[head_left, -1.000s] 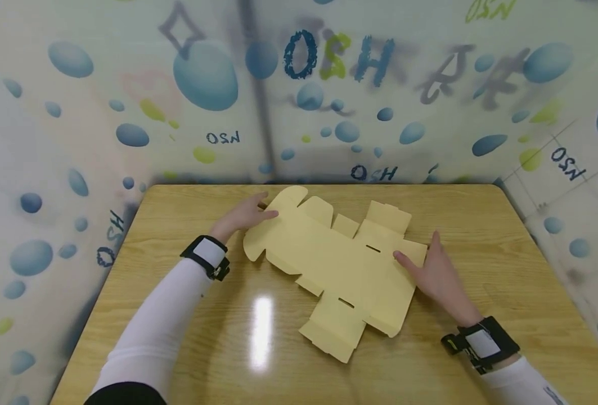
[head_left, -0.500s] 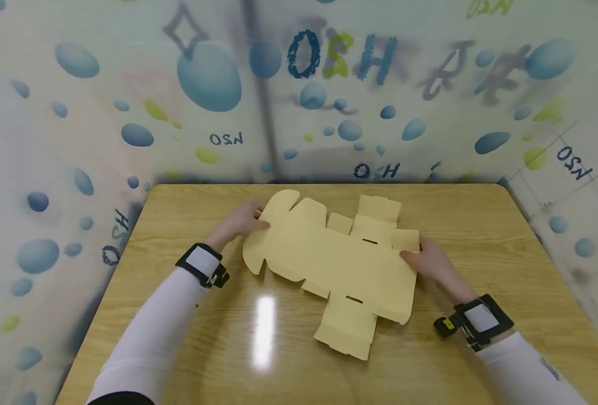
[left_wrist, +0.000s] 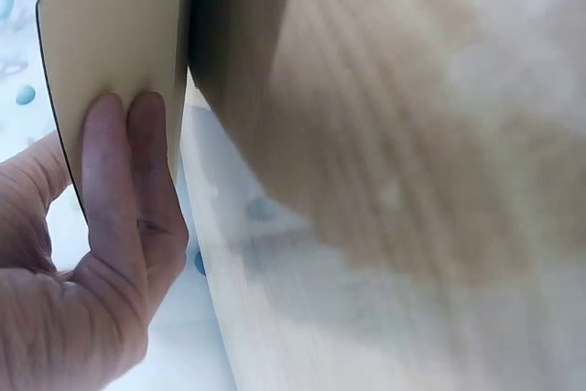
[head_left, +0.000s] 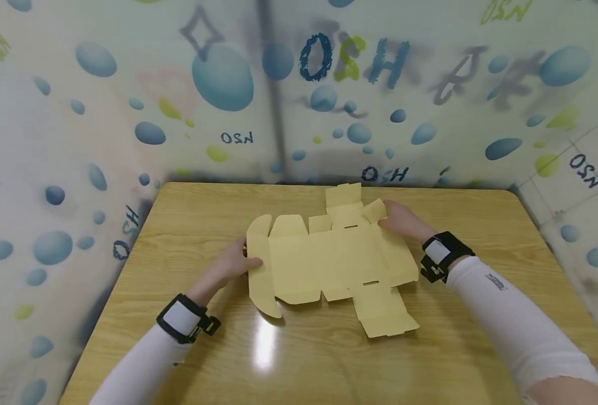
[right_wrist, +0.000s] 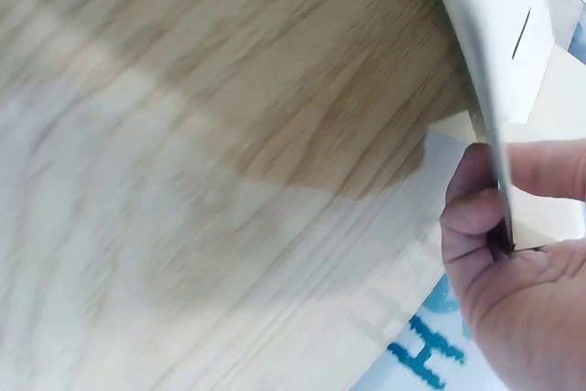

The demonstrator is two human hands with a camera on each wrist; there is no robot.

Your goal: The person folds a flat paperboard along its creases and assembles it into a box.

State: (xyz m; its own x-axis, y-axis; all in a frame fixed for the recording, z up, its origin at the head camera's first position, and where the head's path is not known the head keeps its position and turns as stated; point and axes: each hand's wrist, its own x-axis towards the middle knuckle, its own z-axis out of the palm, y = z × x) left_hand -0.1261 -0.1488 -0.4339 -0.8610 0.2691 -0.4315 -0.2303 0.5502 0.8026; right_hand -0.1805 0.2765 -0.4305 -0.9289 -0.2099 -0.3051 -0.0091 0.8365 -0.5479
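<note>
An unfolded flat cardboard box (head_left: 324, 259), pale yellow with flaps and two slots, is held over the table between both hands. My left hand (head_left: 230, 261) pinches its left edge, thumb on top and fingers underneath. In the left wrist view those fingers (left_wrist: 110, 153) press against the cardboard's underside (left_wrist: 110, 25). At the far right corner, my right hand (head_left: 402, 218) grips the edge beside a small raised flap (head_left: 374, 210). The right wrist view shows thumb and curled fingers on either side of the thin cardboard sheet (right_wrist: 485, 70).
The wooden table (head_left: 202, 214) reaches back to a wall (head_left: 177, 101) printed with blue and green drops and lettering. Light glares off the tabletop in front of the cardboard. Each wrist wears a black strap with a camera (head_left: 182, 318).
The cardboard has turned so it lies nearly level across the view. My left hand has come nearer with its edge; my right hand, first loosely touching, now grips the far right corner.
</note>
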